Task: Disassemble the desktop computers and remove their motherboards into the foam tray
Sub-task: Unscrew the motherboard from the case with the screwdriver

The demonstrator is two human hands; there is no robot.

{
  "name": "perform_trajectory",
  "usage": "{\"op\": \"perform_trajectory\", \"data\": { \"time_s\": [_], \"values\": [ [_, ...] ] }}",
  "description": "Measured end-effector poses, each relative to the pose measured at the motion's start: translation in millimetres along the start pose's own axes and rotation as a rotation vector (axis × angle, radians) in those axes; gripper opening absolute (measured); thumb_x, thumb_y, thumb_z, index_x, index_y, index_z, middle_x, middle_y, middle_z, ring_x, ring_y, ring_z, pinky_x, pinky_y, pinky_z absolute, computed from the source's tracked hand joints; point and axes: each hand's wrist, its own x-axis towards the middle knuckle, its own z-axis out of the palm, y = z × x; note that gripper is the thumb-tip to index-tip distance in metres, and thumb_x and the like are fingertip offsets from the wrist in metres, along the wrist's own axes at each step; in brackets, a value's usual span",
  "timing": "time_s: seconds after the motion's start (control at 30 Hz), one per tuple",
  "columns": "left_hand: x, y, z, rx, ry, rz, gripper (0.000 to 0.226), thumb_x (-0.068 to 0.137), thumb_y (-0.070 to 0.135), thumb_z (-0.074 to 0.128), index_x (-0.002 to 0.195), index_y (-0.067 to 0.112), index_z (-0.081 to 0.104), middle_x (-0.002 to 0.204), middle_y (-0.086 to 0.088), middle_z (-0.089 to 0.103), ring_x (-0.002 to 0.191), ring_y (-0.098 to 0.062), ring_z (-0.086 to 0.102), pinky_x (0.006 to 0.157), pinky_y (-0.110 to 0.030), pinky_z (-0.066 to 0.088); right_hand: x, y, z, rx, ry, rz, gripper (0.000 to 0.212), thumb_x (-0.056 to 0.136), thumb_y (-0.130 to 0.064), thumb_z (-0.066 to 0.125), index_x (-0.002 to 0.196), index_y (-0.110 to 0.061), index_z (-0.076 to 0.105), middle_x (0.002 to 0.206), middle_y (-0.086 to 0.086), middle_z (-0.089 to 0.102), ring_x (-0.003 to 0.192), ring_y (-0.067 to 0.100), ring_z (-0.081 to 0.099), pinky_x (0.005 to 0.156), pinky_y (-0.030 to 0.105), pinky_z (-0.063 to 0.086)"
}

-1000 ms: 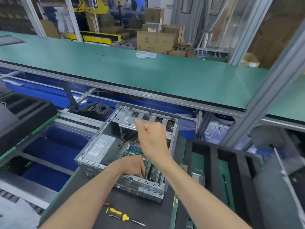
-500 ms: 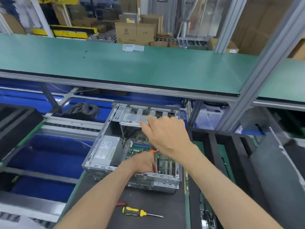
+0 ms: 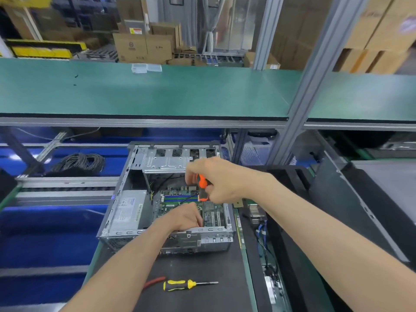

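An open metal desktop case (image 3: 126,212) lies on its side on a black mat. Inside it shows the green motherboard (image 3: 177,198) with blue and green memory slots. My right hand (image 3: 221,179) grips an orange-handled screwdriver (image 3: 202,186) that points down at the board. My left hand (image 3: 183,218) reaches over the case's near wall, with its fingers curled down against the board; what they hold is hidden. A black foam tray (image 3: 290,176) stands right of the case, with a green board (image 3: 239,230) and cables in its slots.
A yellow-and-black screwdriver (image 3: 188,284) and a red-handled tool (image 3: 154,282) lie on the mat in front of the case. A coil of black cable (image 3: 78,162) sits at the back left. A green shelf (image 3: 157,91) overhangs the bench, held by a grey post (image 3: 299,93).
My right hand has come down from above the drive cage to the motherboard, and the orange screwdriver now shows upright in it. The view has shifted closer to the case; my left hand stays inside.
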Motion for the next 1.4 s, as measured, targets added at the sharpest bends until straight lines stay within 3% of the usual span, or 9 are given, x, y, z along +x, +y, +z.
{"op": "perform_trajectory", "data": {
  "time_s": [0.13,0.4,0.6,0.77,0.87,1.03,1.2,1.27,1.4],
  "values": [
    [2.0,1.3,0.7,-0.002,-0.007,-0.028,0.030,0.077,-0.005,0.056,0.090,0.007,0.081,0.072,0.006,0.072,0.066,-0.006,0.059,0.063,-0.016,0.048,2.4,-6.5,8.9,-0.343,0.160,0.170,0.036,0.098,-0.052,0.051,0.089,-0.018,0.045,0.071,-0.003,0.035,0.072,0.026,0.045,0.062,0.036,0.036],
    [6.6,-4.6,1.7,0.029,-0.017,-0.036,0.035,0.074,-0.011,0.052,0.089,0.004,0.080,0.075,0.012,0.074,0.063,0.005,0.062,0.052,-0.010,0.041,-0.9,-10.7,0.6,-0.039,0.000,0.081,0.024,0.078,-0.001,0.062,0.095,-0.019,0.064,0.092,-0.001,0.062,0.079,0.017,0.056,0.063,0.029,0.047],
    [7.6,-5.5,2.6,0.001,-0.039,-0.010,0.032,0.080,-0.013,0.053,0.095,0.000,0.078,0.069,0.023,0.063,0.062,-0.005,0.056,0.060,-0.019,0.044,0.3,-13.9,8.3,-0.371,0.175,0.236,0.034,0.096,-0.051,0.052,0.089,-0.019,0.057,0.071,-0.003,0.036,0.071,0.026,0.044,0.065,0.036,0.037],
    [5.9,-4.8,2.9,0.030,-0.022,-0.002,0.032,0.078,-0.010,0.053,0.094,0.001,0.079,0.068,0.015,0.065,0.053,0.002,0.052,0.054,-0.015,0.043,8.6,-21.4,8.2,-0.219,0.047,0.116,0.004,0.089,-0.015,0.059,0.090,-0.016,0.063,0.088,0.003,0.058,0.088,0.027,0.057,0.073,0.037,0.052],
    [5.2,-4.8,1.8,0.021,-0.024,-0.005,0.031,0.078,-0.009,0.055,0.093,0.003,0.080,0.078,0.009,0.070,0.063,0.001,0.058,0.059,-0.015,0.048,4.3,-20.3,-1.0,-0.075,-0.045,0.078,0.023,0.076,0.001,0.060,0.086,-0.019,0.065,0.092,-0.002,0.064,0.085,0.018,0.060,0.070,0.034,0.053],
    [4.9,-2.5,2.0,-0.043,-0.045,-0.028,0.033,0.079,-0.008,0.056,0.090,0.010,0.081,0.092,0.016,0.074,0.057,0.015,0.055,0.055,-0.004,0.043,4.0,-10.3,4.3,-0.347,0.122,0.281,0.041,0.092,-0.058,0.056,0.090,-0.017,0.054,0.076,-0.005,0.040,0.073,0.024,0.043,0.065,0.036,0.038],
    [6.0,-1.2,1.5,-0.016,-0.053,-0.023,0.033,0.081,-0.009,0.054,0.095,0.005,0.080,0.075,0.016,0.067,0.067,0.005,0.059,0.060,-0.008,0.046,10.1,-15.3,5.0,-0.231,0.052,0.141,0.006,0.091,-0.018,0.059,0.094,-0.016,0.064,0.084,-0.002,0.056,0.088,0.024,0.058,0.071,0.035,0.048],
    [5.2,-0.7,1.0,0.007,-0.052,-0.004,0.035,0.079,-0.010,0.051,0.095,0.003,0.079,0.077,0.006,0.070,0.064,0.003,0.062,0.049,-0.014,0.042,8.7,-15.8,1.3,-0.088,-0.023,0.105,0.022,0.079,-0.003,0.061,0.094,-0.018,0.065,0.088,-0.003,0.063,0.080,0.016,0.060,0.067,0.031,0.050],
    [7.6,-2.7,3.1,0.007,-0.055,-0.003,0.035,0.080,-0.008,0.052,0.098,0.006,0.079,0.091,0.004,0.073,0.072,0.003,0.058,0.066,-0.012,0.048,8.9,-14.6,2.4,-0.173,0.058,0.171,0.020,0.083,-0.032,0.069,0.090,-0.019,0.056,0.077,-0.004,0.050,0.068,0.016,0.050,0.059,0.033,0.043]
  ]
}}
